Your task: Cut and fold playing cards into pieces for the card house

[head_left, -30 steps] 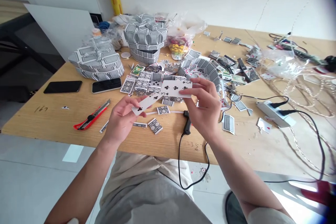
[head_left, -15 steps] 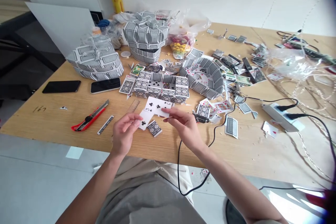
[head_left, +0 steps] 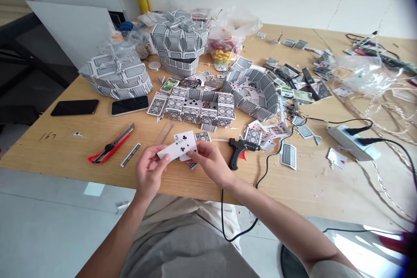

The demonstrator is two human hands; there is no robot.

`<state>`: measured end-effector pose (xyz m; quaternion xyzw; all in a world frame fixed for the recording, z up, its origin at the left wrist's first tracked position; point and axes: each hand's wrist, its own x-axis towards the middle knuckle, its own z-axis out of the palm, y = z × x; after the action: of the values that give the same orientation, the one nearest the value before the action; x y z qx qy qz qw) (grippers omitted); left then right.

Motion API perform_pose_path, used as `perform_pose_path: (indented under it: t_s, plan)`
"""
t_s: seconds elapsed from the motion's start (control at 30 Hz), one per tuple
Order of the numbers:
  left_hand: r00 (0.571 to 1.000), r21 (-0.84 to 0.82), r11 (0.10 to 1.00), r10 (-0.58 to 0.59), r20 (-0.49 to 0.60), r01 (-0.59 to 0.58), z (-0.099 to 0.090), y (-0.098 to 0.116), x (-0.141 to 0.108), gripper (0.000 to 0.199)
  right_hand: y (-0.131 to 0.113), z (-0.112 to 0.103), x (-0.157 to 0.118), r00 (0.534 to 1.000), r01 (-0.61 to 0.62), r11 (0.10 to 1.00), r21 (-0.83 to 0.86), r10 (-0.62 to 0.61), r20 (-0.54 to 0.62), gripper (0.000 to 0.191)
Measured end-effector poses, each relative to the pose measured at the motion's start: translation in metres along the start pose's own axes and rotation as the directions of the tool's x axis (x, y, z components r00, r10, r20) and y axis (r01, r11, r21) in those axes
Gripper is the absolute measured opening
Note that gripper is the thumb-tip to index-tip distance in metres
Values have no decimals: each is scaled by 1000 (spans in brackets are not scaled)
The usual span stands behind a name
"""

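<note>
My left hand (head_left: 150, 171) and my right hand (head_left: 211, 163) hold white playing cards (head_left: 179, 146) between them, low over the table's front edge. The cards show a 3 and black clubs, and they overlap at an angle. My left fingers pinch the cards' left end, while my right fingertips press their lower right side. Just behind the cards lies a card strip with a grey patterned back (head_left: 202, 137). Part of it is hidden by the cards and my right hand. A black hot glue gun (head_left: 239, 150) lies to the right of my right hand, not touching it.
Card-built structures (head_left: 199, 107) stand behind my hands, with larger ones at back left and a curved wall (head_left: 250, 94) at right. A red utility knife (head_left: 110, 150), a ruler (head_left: 164, 132), two phones (head_left: 74, 107), scraps, cables and a power strip (head_left: 353, 142) lie around.
My hands have moved lower and to the left, closer together. The cards now overlap more tightly than before. The glue gun, earlier partly hidden, now shows fully.
</note>
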<state>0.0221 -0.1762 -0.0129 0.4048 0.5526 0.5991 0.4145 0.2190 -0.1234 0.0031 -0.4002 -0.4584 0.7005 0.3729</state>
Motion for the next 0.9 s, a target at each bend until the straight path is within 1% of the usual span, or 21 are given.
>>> perform_pose_path:
  t_s: [0.1,0.17,0.3,0.4,0.5,0.6,0.7,0.77,0.8,0.83,0.87,0.9]
  plan:
    - [999,34,999,-19,34,18,2,0,0,33,6,0,2,996,-24,1000,2,24,84,40]
    - [999,51,998,-35,40,33,4,1,1,34,7,-1,2,993,-38,999,17,36,113,39]
    - [998,75,995,-64,29,61,7,2,3,41,8,-3,-1,990,-72,996,45,65,127,40]
    - [997,87,994,-75,34,72,7,2,3,41,9,-3,-2,987,-93,994,60,85,136,42]
    - [995,105,992,-79,53,73,8,1,4,41,12,-3,-1,989,-80,994,75,69,130,44]
    - [992,110,991,-90,92,79,9,0,3,42,15,-2,-2,991,-45,998,46,38,128,42]
    - [992,82,993,-91,88,84,8,1,1,43,10,-3,-5,989,-6,999,-40,11,145,42]
    - [995,63,994,-88,55,84,5,5,2,44,-3,-8,-8,992,51,988,-149,-32,126,45]
    - [996,67,995,-83,39,80,2,8,4,45,-13,-12,-10,992,90,968,-236,-67,104,47]
    - [997,81,994,-75,27,73,-2,11,8,46,-25,-18,-10,990,137,935,-328,-118,77,45]
    - [998,109,992,-67,23,64,-6,14,13,46,-37,-26,-9,981,192,884,-427,-190,47,39]
    - [998,149,988,-54,22,50,-10,17,21,47,-49,-34,-6,963,241,813,-530,-268,27,31]
